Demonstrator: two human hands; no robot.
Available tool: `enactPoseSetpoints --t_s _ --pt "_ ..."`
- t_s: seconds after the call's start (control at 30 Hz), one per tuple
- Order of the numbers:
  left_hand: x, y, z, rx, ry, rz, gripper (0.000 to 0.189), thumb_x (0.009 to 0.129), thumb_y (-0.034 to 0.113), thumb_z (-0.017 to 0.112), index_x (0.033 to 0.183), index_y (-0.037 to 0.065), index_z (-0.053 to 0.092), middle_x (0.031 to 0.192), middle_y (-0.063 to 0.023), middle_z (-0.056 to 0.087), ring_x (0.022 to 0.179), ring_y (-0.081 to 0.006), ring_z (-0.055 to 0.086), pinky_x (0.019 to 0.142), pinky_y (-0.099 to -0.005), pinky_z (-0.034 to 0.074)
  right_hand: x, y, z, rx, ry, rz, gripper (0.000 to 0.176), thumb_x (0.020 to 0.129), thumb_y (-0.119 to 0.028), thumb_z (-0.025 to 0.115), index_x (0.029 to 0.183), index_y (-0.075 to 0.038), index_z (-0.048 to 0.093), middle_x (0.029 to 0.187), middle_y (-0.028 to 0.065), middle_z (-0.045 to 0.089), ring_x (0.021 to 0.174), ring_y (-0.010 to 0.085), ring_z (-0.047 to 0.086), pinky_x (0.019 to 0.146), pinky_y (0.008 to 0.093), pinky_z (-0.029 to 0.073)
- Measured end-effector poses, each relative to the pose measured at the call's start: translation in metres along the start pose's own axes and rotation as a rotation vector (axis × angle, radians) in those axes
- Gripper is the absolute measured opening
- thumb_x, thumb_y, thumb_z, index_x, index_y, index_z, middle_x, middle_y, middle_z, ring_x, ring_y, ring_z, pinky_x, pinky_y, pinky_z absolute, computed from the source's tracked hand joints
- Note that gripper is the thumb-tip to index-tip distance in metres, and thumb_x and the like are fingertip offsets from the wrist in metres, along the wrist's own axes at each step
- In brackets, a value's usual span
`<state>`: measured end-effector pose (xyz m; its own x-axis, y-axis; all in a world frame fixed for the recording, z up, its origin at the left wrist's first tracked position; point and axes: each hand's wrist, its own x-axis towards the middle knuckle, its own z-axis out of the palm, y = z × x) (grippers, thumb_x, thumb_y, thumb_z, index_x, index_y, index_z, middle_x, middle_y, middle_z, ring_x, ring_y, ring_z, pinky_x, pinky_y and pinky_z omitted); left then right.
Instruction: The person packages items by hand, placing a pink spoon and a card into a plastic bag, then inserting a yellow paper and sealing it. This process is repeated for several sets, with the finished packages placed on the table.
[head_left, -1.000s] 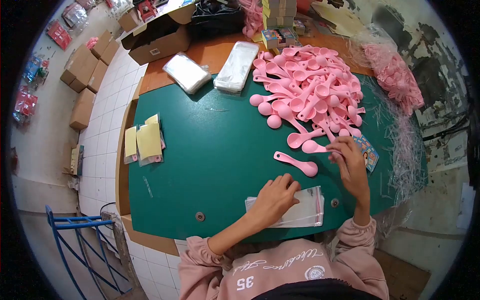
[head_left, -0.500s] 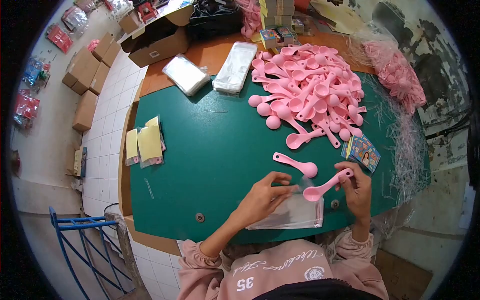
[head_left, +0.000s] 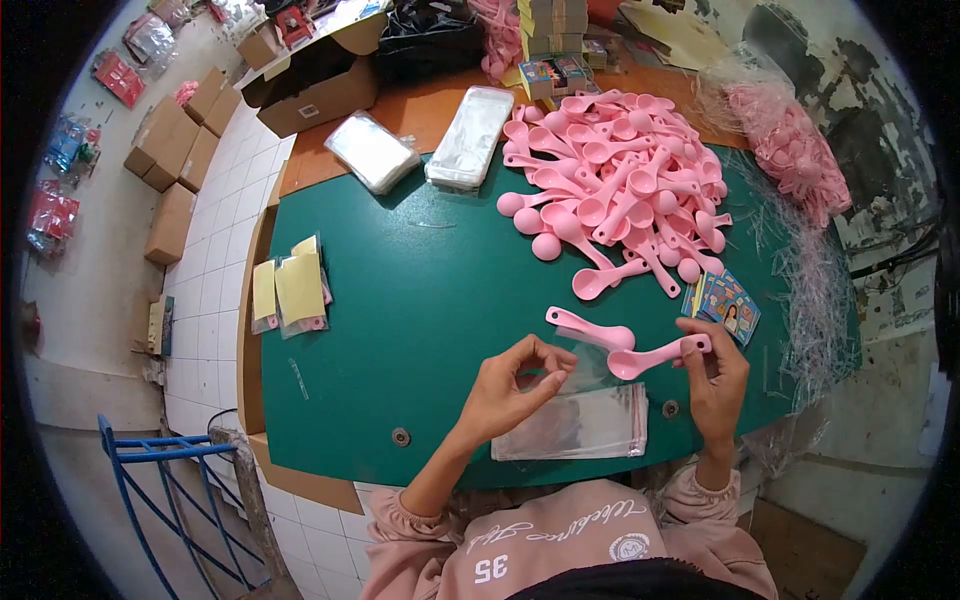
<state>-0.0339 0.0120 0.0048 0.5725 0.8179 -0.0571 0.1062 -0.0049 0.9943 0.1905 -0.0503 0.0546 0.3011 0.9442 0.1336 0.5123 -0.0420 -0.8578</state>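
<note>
My right hand [head_left: 716,385] grips a pink measuring spoon [head_left: 650,360] by its handle, bowl toward the left. My left hand [head_left: 520,385] has thumb and fingertips pinched on a clear plastic bag [head_left: 590,370], which stretches toward the spoon's bowl; its outline is hard to make out. Just beyond lies another pink spoon [head_left: 585,326], partly behind the clear film. Below my hands, a stack of clear bags [head_left: 580,425] rests at the table's near edge. Several printed cards [head_left: 728,308] are fanned out past my right hand.
A large heap of pink spoons [head_left: 620,180] covers the far right of the green table [head_left: 400,300]. Packed pouches with yellow cards [head_left: 299,285] lie at left. Two bag stacks [head_left: 372,150] sit farther back, near a cardboard box [head_left: 318,95]. Plastic scraps [head_left: 815,320] line the right edge.
The spoon in my right hand has moved slightly away from me and turned more level. My left hand has shifted a little left, and the clear bag now shows spread between the hands.
</note>
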Motion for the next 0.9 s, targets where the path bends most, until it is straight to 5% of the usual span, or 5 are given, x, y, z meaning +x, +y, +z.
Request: enactPoseSetpoints --t_s 0.07,0.4,0.9 --pt "-0.001 -0.003 0.002 -0.415 -0.050 -0.140 0.014 0.084 0.004 0.056 0.094 0.003 0.045 0.099 -0.0168 0.062 0.089 -0.0168 0.060 0.076 -0.0280 0.049 0.000 0.000 0.007 0.262 0.151 0.044 0.018 0.083 -0.001 0.057 0.101 0.002 0.055 0.079 0.0060 0.056 0.067 0.0101 0.056 0.059 0.0228 0.048" --pt "-0.007 0.008 0.002 -0.272 -0.117 -0.241 0.024 0.081 0.009 0.064 0.098 0.001 0.048 0.086 -0.0091 0.067 0.078 -0.0114 0.063 0.071 -0.0239 0.049 -0.001 -0.006 0.021 0.467 0.145 -0.056 0.025 0.080 0.002 0.060 0.101 0.003 0.048 0.083 0.0080 0.055 0.069 0.0109 0.056 0.060 0.0228 0.051" --pt "-0.005 0.016 -0.003 -0.359 -0.163 -0.295 0.038 0.084 0.007 0.058 0.119 -0.003 0.047 0.113 -0.0113 0.056 0.097 -0.0138 0.056 0.080 -0.0267 0.048 -0.001 -0.010 0.034 0.327 0.075 -0.136 0.030 0.075 -0.004 0.069 0.092 -0.001 0.045 0.078 0.0062 0.056 0.071 0.0098 0.057 0.064 0.0229 0.048"
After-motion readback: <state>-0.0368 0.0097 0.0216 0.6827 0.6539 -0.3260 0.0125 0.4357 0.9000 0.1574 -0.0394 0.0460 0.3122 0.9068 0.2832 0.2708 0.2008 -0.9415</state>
